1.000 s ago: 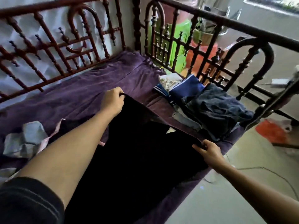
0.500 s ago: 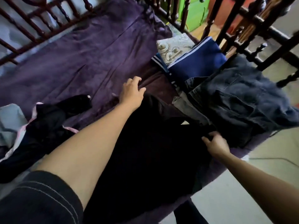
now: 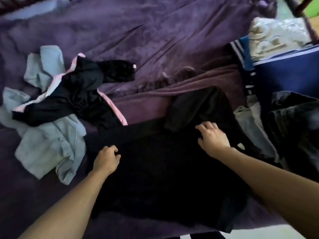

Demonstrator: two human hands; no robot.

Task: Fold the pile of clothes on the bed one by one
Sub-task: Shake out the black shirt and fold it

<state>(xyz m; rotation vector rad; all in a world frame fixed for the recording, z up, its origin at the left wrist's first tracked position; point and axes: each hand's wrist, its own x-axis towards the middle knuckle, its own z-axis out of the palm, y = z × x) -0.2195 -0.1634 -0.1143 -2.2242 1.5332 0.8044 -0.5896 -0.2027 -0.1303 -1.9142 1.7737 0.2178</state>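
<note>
A black garment [image 3: 160, 171] lies spread on the purple bed sheet [image 3: 138, 37] in front of me. My left hand [image 3: 106, 159] sits at its left edge with curled fingers pinching the fabric. My right hand [image 3: 213, 138] rests on the garment's upper right part with fingers spread and relaxed. To the left lies an unfolded heap: a black and pink garment [image 3: 77, 94] on top of a light blue garment [image 3: 51, 149]. At the right sit a blue folded item [image 3: 286, 75], a pale patterned cloth [image 3: 276, 35] and dark jeans [image 3: 296, 121].
A maroon cloth [image 3: 164, 97] lies bunched behind the black garment. A grey garment [image 3: 253, 128] shows between the black one and the jeans. The bed's dark rail [image 3: 298, 7] crosses the top right corner. Pale floor [image 3: 259, 233] shows below the bed's near edge.
My view has dropped down over the bed. My left hand pulled back from the far side to the garment's left edge and gripped it; my right hand let go and now lies flat on top.
</note>
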